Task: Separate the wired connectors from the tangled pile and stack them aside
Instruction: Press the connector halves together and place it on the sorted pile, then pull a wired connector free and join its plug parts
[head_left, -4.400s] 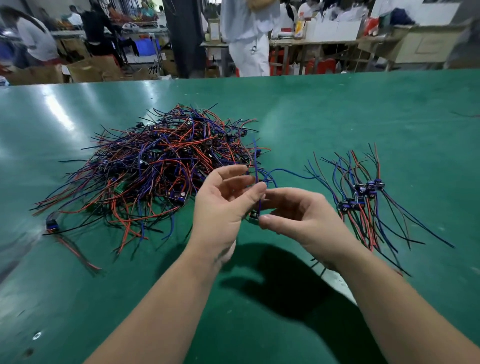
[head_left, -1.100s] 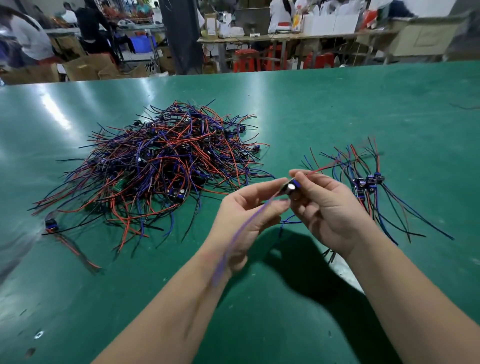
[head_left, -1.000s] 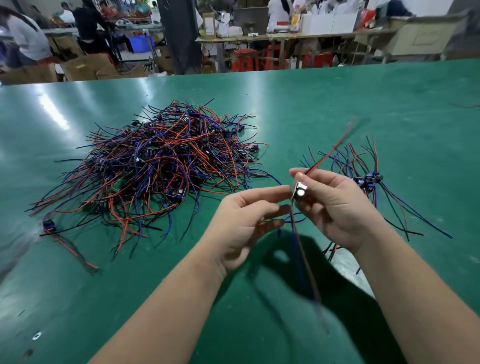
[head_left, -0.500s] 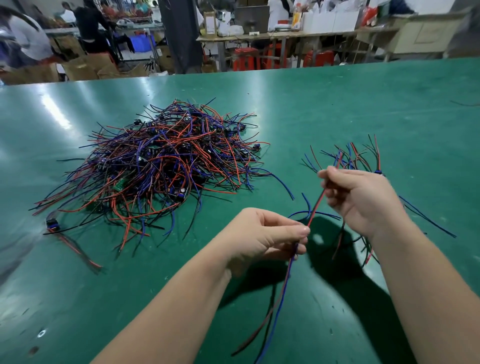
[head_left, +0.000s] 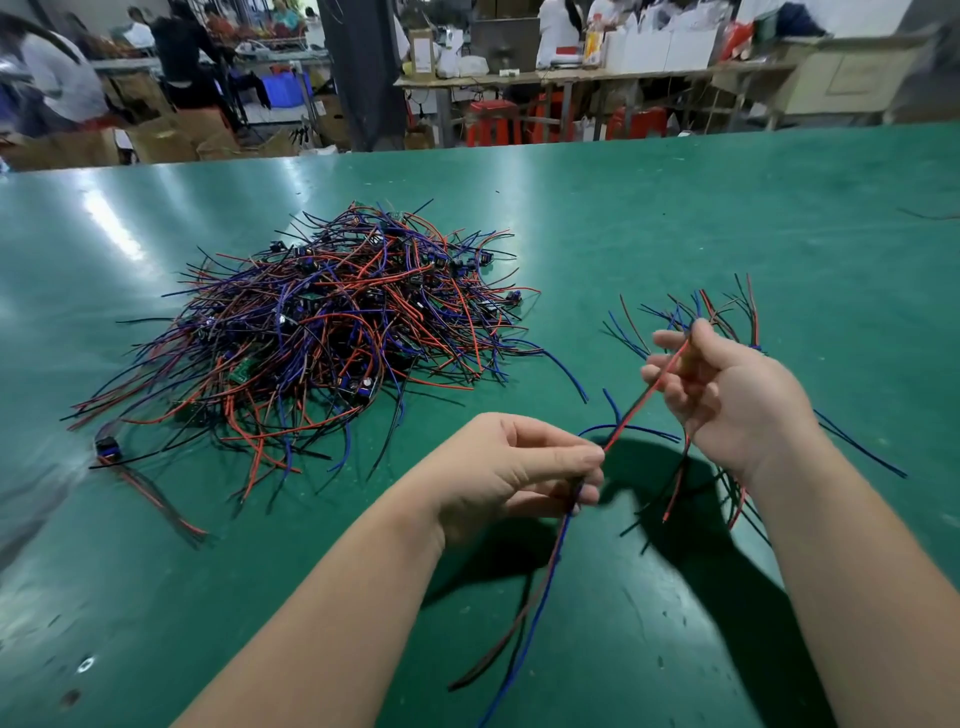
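Green matting covers the work table (head_left: 727, 208), and the tangled pile (head_left: 332, 332) lies left of centre, well apart from the small sorted stack (head_left: 722, 306) at the right. Above the table one wired connector (head_left: 639, 400) is stretched between the hands. The right hand (head_left: 727, 395) curls its fingers round the upper end, hiding the connector body. The left hand (head_left: 509, 473) pinches the red, blue and black leads lower down, probably to straighten them for neat stacking.
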